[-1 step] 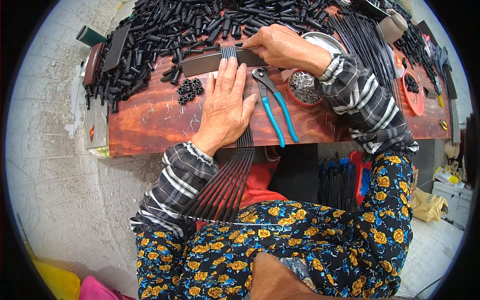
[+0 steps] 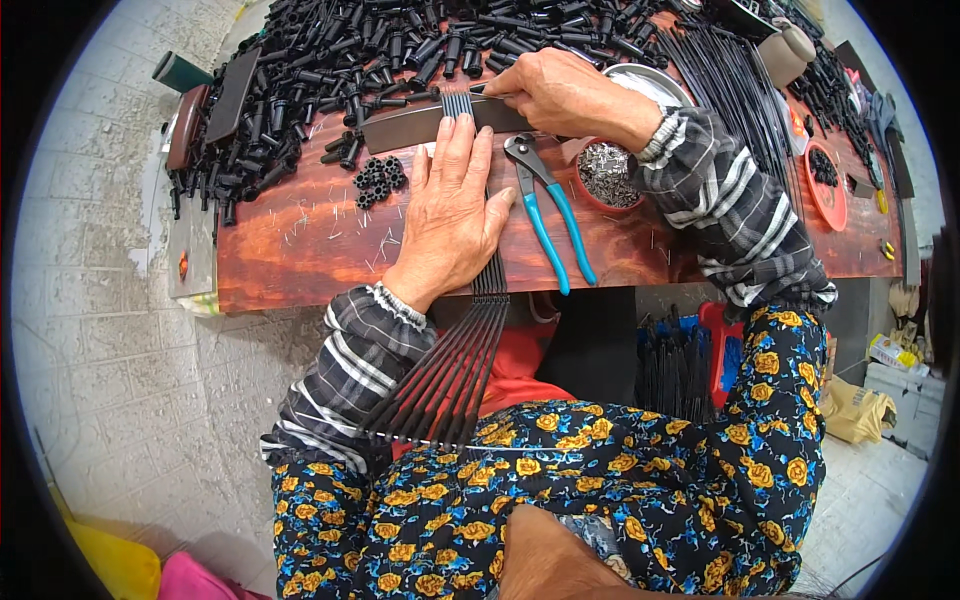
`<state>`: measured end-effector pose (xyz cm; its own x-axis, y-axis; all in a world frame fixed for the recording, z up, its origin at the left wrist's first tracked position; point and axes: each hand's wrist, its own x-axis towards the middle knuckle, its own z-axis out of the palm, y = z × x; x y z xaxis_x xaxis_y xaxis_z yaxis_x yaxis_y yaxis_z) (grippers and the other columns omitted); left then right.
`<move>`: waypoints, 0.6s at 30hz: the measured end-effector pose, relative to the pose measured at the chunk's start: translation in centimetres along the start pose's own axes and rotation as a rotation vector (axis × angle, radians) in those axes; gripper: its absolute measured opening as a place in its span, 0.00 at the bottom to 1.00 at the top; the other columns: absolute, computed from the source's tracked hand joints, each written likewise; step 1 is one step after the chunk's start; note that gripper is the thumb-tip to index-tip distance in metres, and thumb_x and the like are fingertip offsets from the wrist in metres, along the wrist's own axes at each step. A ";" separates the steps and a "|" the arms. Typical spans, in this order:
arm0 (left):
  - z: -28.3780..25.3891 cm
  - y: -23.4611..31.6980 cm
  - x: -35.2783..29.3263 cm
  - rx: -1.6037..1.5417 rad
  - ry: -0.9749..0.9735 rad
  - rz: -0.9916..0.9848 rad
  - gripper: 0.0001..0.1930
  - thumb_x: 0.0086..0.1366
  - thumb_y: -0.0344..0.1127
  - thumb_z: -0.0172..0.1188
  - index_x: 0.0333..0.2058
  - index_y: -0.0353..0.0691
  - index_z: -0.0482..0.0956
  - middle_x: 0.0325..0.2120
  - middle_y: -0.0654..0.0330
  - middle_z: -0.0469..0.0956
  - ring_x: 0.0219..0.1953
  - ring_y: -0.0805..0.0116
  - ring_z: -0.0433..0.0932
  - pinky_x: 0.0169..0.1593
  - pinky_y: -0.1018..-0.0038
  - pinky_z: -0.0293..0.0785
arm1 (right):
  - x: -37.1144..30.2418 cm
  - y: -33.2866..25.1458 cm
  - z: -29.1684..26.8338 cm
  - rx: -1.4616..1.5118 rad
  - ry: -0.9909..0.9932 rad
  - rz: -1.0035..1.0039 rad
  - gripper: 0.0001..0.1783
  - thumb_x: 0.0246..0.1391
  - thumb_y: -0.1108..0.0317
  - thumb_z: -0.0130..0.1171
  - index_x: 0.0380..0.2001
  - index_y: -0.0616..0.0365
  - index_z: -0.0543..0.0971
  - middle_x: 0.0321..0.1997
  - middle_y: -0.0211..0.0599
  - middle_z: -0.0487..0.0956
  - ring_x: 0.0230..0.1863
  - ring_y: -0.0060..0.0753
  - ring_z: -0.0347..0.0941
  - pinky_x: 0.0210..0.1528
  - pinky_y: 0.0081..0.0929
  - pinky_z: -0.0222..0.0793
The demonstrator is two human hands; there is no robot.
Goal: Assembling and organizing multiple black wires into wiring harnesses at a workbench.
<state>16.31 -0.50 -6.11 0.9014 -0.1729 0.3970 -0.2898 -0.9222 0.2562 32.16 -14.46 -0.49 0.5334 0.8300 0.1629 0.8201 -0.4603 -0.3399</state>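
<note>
My left hand (image 2: 450,210) lies flat with fingers stretched out, pressing a row of thin black rods (image 2: 485,330) onto the table. The rods' grey tips (image 2: 457,104) stick out past my fingertips, over a dark flat metal bar (image 2: 400,128). Below the table edge the rods fan out toward my lap, where a thin wire (image 2: 480,446) crosses their thicker ends. My right hand (image 2: 560,95) is closed in a pinch beside the tips; the thin thing in its fingers is mostly hidden. Pliers with blue handles (image 2: 550,215) lie between my forearms.
A heap of black plastic tubes (image 2: 400,45) covers the far side of the reddish wooden table (image 2: 300,250). A red bowl of small metal pieces (image 2: 607,178) stands beneath my right forearm. Long black rods (image 2: 735,100) and an orange tray (image 2: 827,195) lie to the right. Small black rings (image 2: 380,180) cluster left.
</note>
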 end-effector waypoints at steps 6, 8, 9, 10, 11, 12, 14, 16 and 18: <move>0.0 0.0 0.1 0.001 0.001 0.006 0.32 0.62 0.43 0.53 0.60 0.30 0.59 0.63 0.43 0.53 0.67 0.47 0.49 0.66 0.50 0.45 | 0.3 0.0 -1.9 -0.090 -0.073 -0.053 0.25 0.40 0.80 0.50 0.44 0.50 0.82 0.36 0.50 0.81 0.39 0.51 0.78 0.41 0.38 0.73; 0.0 0.1 0.1 0.001 0.001 0.011 0.32 0.62 0.43 0.53 0.60 0.30 0.59 0.63 0.42 0.53 0.67 0.46 0.49 0.66 0.50 0.46 | 1.3 0.7 -1.8 -0.070 -0.045 -0.116 0.30 0.37 0.86 0.47 0.45 0.51 0.81 0.40 0.51 0.81 0.39 0.48 0.79 0.39 0.37 0.74; -0.1 0.0 0.1 -0.006 0.005 0.012 0.32 0.63 0.43 0.53 0.60 0.30 0.59 0.63 0.42 0.53 0.67 0.46 0.49 0.66 0.50 0.46 | 1.4 1.0 -1.7 -0.068 -0.045 -0.118 0.30 0.37 0.86 0.47 0.45 0.51 0.81 0.40 0.51 0.81 0.39 0.48 0.79 0.39 0.37 0.74; -0.2 0.0 0.0 -0.014 0.010 0.015 0.32 0.63 0.43 0.53 0.60 0.30 0.59 0.63 0.42 0.53 0.67 0.46 0.49 0.66 0.50 0.46 | 1.6 1.3 -1.8 -0.029 -0.075 -0.120 0.30 0.38 0.86 0.47 0.46 0.50 0.81 0.38 0.49 0.81 0.36 0.44 0.79 0.37 0.35 0.74; -0.1 0.0 0.0 -0.014 0.010 0.015 0.32 0.63 0.43 0.53 0.60 0.30 0.59 0.63 0.42 0.53 0.67 0.46 0.49 0.66 0.50 0.46 | 1.7 1.2 -1.8 0.009 -0.107 -0.121 0.30 0.39 0.86 0.47 0.46 0.50 0.81 0.37 0.48 0.82 0.34 0.41 0.79 0.36 0.33 0.73; -0.1 -0.1 0.0 -0.013 0.009 0.012 0.32 0.63 0.43 0.53 0.60 0.30 0.59 0.62 0.42 0.54 0.67 0.46 0.49 0.66 0.50 0.46 | 1.8 1.3 -1.8 0.009 -0.108 -0.120 0.30 0.39 0.86 0.47 0.46 0.50 0.81 0.37 0.48 0.82 0.34 0.41 0.79 0.36 0.33 0.73; 0.0 -0.2 -0.1 -0.011 0.007 0.013 0.32 0.63 0.43 0.53 0.60 0.30 0.59 0.62 0.42 0.54 0.67 0.46 0.49 0.66 0.50 0.46 | 2.2 1.6 -1.7 0.129 -0.212 -0.090 0.29 0.43 0.84 0.48 0.48 0.49 0.80 0.32 0.44 0.82 0.28 0.31 0.75 0.32 0.29 0.71; 0.0 -0.3 -0.2 -0.021 0.012 0.005 0.31 0.63 0.43 0.53 0.60 0.30 0.59 0.62 0.42 0.54 0.67 0.46 0.49 0.66 0.51 0.45 | 2.4 1.9 -1.7 0.175 -0.215 -0.093 0.27 0.44 0.83 0.49 0.48 0.50 0.80 0.31 0.43 0.82 0.27 0.27 0.73 0.32 0.27 0.70; 0.0 -0.1 0.0 -0.032 0.010 0.009 0.32 0.63 0.42 0.53 0.60 0.31 0.59 0.63 0.42 0.54 0.67 0.46 0.49 0.66 0.51 0.45 | 2.3 2.6 -1.6 0.223 -0.211 -0.085 0.25 0.46 0.82 0.50 0.48 0.51 0.80 0.29 0.41 0.81 0.26 0.24 0.71 0.32 0.26 0.69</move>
<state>16.34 -0.38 -6.16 0.8954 -0.1780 0.4082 -0.3085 -0.9090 0.2803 35.82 -14.25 0.46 0.3908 0.9204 0.0112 0.7819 -0.3255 -0.5317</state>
